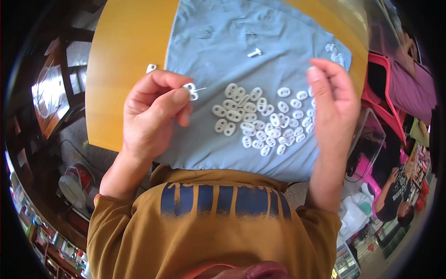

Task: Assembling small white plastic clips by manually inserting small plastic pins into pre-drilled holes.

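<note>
Between thumb and fingers, my left hand [151,107] pinches a small white plastic piece [193,96] with holes. A thin metal screw [201,89] juts out from it to the right. Over the right side of the cloth, my right hand [338,100] is raised with thumb and forefinger drawn together; what they hold, if anything, I cannot make out. Between the hands lie several white oval two-hole pieces [232,115], larger at left, smaller ones [297,103] at right, partly hidden by my right hand.
A blue-grey cloth [209,144] covers much of the yellow table [125,42]. Loose screws [204,35] and a white T-shaped piece [254,52] lie farther back. Small whitish pieces [335,53] cluster at far right. A pink-red chair [388,88] and other people are at right.
</note>
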`<state>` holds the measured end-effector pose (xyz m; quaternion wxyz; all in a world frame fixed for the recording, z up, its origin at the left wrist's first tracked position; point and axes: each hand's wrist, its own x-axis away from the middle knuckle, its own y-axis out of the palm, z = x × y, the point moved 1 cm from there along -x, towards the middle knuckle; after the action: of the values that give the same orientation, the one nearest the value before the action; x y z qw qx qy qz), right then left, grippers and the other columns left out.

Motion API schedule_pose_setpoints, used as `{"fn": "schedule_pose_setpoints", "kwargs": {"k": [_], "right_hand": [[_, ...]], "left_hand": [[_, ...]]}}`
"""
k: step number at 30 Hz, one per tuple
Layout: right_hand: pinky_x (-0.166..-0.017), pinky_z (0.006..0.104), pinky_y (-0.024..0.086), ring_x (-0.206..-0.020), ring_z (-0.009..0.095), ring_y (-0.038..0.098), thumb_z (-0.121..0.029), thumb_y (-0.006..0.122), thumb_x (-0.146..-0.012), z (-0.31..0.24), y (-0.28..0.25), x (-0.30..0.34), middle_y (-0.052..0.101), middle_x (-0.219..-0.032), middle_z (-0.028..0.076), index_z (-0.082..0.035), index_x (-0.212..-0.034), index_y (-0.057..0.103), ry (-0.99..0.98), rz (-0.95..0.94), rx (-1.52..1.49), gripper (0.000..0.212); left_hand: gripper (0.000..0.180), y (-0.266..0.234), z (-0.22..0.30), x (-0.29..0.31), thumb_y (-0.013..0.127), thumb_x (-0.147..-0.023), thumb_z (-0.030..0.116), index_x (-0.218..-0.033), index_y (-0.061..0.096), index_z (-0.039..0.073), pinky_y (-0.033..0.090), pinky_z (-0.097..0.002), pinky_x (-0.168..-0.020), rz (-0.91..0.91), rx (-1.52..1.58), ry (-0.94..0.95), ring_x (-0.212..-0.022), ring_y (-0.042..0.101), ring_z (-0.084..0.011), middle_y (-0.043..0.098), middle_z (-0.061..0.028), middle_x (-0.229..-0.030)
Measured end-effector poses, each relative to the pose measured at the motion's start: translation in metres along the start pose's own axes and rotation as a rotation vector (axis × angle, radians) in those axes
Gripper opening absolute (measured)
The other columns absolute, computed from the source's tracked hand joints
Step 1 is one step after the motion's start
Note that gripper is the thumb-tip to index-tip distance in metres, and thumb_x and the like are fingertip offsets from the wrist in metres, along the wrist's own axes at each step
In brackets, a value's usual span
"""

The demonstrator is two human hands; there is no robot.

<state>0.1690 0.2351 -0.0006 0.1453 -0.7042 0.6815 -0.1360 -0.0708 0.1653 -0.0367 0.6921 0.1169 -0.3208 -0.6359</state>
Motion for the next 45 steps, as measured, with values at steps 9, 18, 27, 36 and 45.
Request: {"fn": "schedule_pose_setpoints", "kwargs": {"k": [9, 18, 27, 36, 45], "right_hand": [[-0.07, 0.0223, 0.044, -0.074, 0.009, 0.054, -0.016, 0.059, -0.084, 0.052, -0.08, -0.008, 0.059, -0.084, 0.004, 0.001, -0.095, 0.06, 0.055, 0.162, 0.504, 0.02], [-0.07, 0.0285, 0.045, -0.077, 0.02, 0.058, -0.01, 0.06, -0.081, 0.04, -0.05, 0.013, 0.059, -0.086, 0.01, 0.003, -0.094, 0.059, -0.061, 0.002, 0.479, 0.018], [-0.066, 0.0286, 0.045, -0.073, 0.02, 0.057, -0.004, 0.06, -0.078, 0.037, -0.048, 0.016, 0.057, -0.083, 0.01, 0.001, -0.092, 0.059, -0.054, -0.044, 0.574, 0.016], [-0.067, 0.018, 0.04, -0.071, 0.005, 0.047, -0.006, 0.058, -0.083, 0.024, -0.041, 0.024, 0.052, -0.08, 0.0, 0.001, -0.094, 0.057, 0.23, 0.061, -0.134, 0.013], [-0.066, 0.0253, 0.042, -0.069, 0.013, 0.051, -0.009, 0.053, -0.084, -0.008, -0.003, 0.042, 0.054, -0.082, 0.008, 0.001, -0.095, 0.051, 0.303, -0.279, -0.912, 0.014]], "left_hand": [[0.01, 0.001, -0.003, -0.002, 0.054, -0.082, 0.0, -0.092, 0.058, -0.001, 0.04, -0.0206, -0.051, 0.024, -0.061, -0.017, -0.054, 0.049, -0.01, 0.057, -0.0047, -0.074], [0.008, 0.004, -0.005, -0.001, 0.051, -0.084, 0.005, -0.09, 0.054, 0.001, 0.031, -0.02, -0.048, 0.014, -0.14, 0.019, -0.052, 0.04, -0.0082, 0.051, -0.0021, -0.075], [0.01, 0.0, -0.002, 0.001, 0.054, -0.083, 0.003, -0.092, 0.057, 0.0, 0.038, -0.02, -0.051, -0.026, -0.076, 0.024, -0.055, 0.047, -0.0094, 0.055, -0.0034, -0.074], [0.012, 0.003, 0.0, 0.002, 0.055, -0.083, 0.004, -0.093, 0.058, 0.0, 0.039, -0.0191, -0.052, -0.015, -0.07, 0.014, -0.056, 0.049, -0.0093, 0.056, -0.0035, -0.074], [0.009, 0.029, 0.004, 0.012, 0.055, -0.082, 0.002, -0.09, 0.058, -0.001, 0.042, -0.021, -0.052, -0.088, 0.03, -0.071, -0.057, 0.051, -0.0091, 0.059, -0.0059, -0.078]]}}
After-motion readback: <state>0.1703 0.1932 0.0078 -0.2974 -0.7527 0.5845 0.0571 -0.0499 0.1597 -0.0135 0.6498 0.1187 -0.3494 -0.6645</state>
